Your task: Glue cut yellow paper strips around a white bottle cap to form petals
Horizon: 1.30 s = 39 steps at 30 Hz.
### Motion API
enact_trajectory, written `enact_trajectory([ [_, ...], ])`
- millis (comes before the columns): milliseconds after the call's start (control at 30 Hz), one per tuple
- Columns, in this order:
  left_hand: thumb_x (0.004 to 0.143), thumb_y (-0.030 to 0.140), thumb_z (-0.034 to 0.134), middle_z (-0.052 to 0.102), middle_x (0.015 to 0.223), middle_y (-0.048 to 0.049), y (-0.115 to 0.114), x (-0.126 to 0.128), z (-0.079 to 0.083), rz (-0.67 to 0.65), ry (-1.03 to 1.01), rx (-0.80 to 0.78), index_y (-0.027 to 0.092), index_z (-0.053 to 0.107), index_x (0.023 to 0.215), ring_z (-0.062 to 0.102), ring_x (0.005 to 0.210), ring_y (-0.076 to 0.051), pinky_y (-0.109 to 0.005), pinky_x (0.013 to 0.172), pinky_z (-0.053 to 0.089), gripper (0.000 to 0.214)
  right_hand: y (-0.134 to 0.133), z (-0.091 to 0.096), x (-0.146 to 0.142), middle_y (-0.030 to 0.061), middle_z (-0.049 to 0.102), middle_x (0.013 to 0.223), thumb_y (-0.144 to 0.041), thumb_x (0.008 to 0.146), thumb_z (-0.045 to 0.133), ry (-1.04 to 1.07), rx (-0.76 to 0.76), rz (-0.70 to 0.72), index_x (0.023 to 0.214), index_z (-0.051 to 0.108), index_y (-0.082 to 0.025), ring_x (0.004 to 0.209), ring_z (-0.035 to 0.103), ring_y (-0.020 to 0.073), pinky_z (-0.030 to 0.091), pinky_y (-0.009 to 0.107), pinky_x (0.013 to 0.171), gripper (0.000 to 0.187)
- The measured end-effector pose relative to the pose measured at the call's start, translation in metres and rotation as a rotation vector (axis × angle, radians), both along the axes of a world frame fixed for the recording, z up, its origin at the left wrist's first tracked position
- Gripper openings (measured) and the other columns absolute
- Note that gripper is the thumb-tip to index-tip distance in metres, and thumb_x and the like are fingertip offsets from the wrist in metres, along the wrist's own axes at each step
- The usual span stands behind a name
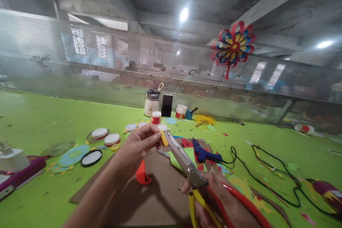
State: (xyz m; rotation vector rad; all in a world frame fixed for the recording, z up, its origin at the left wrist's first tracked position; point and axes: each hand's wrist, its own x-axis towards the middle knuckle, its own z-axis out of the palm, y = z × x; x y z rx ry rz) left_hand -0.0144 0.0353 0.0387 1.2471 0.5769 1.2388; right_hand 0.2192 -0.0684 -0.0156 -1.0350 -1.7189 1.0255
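Note:
My left hand pinches a small yellow strip between thumb and fingertips. Large scissors with red handles are held in my right hand; their metal blades lie beside the yellow strip and look closed together. A second tool with yellow handles also shows at my right hand, its head hidden. Below my hands, an orange-red curled strip rests on a brown cardboard sheet. A blue glue gun lies beyond the scissors, near green and red pieces.
A black cord winds over the green table at right. White lids and a blue-green paper disc lie left. A jar, a phone and small pots stand before a perforated screen, where a paper flower hangs.

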Motion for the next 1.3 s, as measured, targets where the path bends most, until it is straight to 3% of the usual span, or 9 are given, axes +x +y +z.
enact_trajectory([
  [167, 0.076, 0.021, 0.071, 0.064, 0.064, -0.0013, -0.003, 0.003, 0.002, -0.017, 0.022, 0.018, 0.014, 0.064, 0.069, 0.053, 0.06, -0.01, -0.021, 0.059, 0.04, 0.012, 0.01, 0.014, -0.002, 0.0084, 0.058, 0.121, -0.032, 0.093, 0.054, 0.041, -0.026, -0.006, 0.118, 0.058, -0.021, 0.101, 0.06, 0.0204, 0.053, 0.039, 0.084, 0.027],
  [367, 0.077, 0.021, 0.07, 0.064, 0.067, -0.0021, -0.003, 0.007, -0.003, -0.041, 0.012, -0.007, 0.015, 0.065, 0.071, 0.053, 0.061, -0.011, -0.021, 0.058, 0.04, 0.01, 0.012, 0.017, -0.005, 0.008, 0.059, 0.12, -0.032, 0.093, 0.055, 0.094, -0.025, -0.059, 0.116, 0.058, -0.021, 0.099, 0.061, 0.0193, 0.053, 0.038, 0.082, 0.026],
  [467, 0.078, 0.021, 0.069, 0.064, 0.068, -0.0022, -0.003, 0.01, -0.005, -0.06, -0.038, -0.058, 0.015, 0.064, 0.072, 0.054, 0.062, -0.011, -0.022, 0.06, 0.041, 0.01, 0.02, 0.017, -0.009, 0.005, 0.066, 0.094, -0.042, 0.093, 0.051, 0.13, -0.024, -0.119, 0.109, 0.061, -0.023, 0.079, 0.064, 0.0173, 0.054, 0.03, 0.064, 0.026],
  [533, 0.077, 0.02, 0.07, 0.064, 0.067, -0.0017, -0.004, 0.014, -0.005, -0.079, -0.05, -0.081, 0.015, 0.064, 0.071, 0.054, 0.061, -0.011, -0.022, 0.06, 0.042, 0.009, 0.026, 0.018, -0.013, 0.0008, 0.061, 0.072, -0.048, 0.091, 0.051, 0.162, -0.023, -0.188, 0.106, 0.061, -0.024, 0.063, 0.061, 0.0156, 0.049, 0.027, 0.054, 0.031],
  [600, 0.077, 0.019, 0.07, 0.063, 0.066, -0.0011, -0.007, 0.018, -0.005, -0.111, -0.033, -0.09, 0.015, 0.064, 0.072, 0.053, 0.06, -0.01, -0.021, 0.059, 0.042, 0.009, 0.031, 0.021, -0.018, -0.0032, 0.054, 0.062, -0.047, 0.087, 0.059, 0.197, -0.008, -0.263, 0.106, 0.06, -0.021, 0.056, 0.056, 0.0129, 0.047, 0.027, 0.055, 0.032],
  [900, 0.08, 0.024, 0.067, 0.062, 0.067, 0.0004, -0.016, 0.035, -0.014, -0.188, 0.168, -0.002, 0.016, 0.066, 0.076, 0.053, 0.063, -0.01, -0.021, 0.058, 0.041, 0.009, 0.038, 0.027, -0.03, 0.0017, 0.062, 0.084, -0.033, 0.086, 0.059, 0.156, 0.148, -0.289, 0.109, 0.057, -0.022, 0.077, 0.062, 0.0171, 0.05, 0.033, 0.072, 0.025],
  [1300, 0.078, 0.026, 0.07, 0.061, 0.065, 0.0014, -0.019, 0.042, -0.018, -0.106, 0.2, 0.0, 0.016, 0.064, 0.075, 0.049, 0.059, -0.009, -0.02, 0.054, 0.04, 0.012, 0.036, 0.017, -0.035, 0.0008, 0.062, 0.08, -0.034, 0.085, 0.058, 0.11, 0.178, -0.355, 0.11, 0.057, -0.023, 0.066, 0.058, 0.0152, 0.047, 0.03, 0.061, 0.028],
])
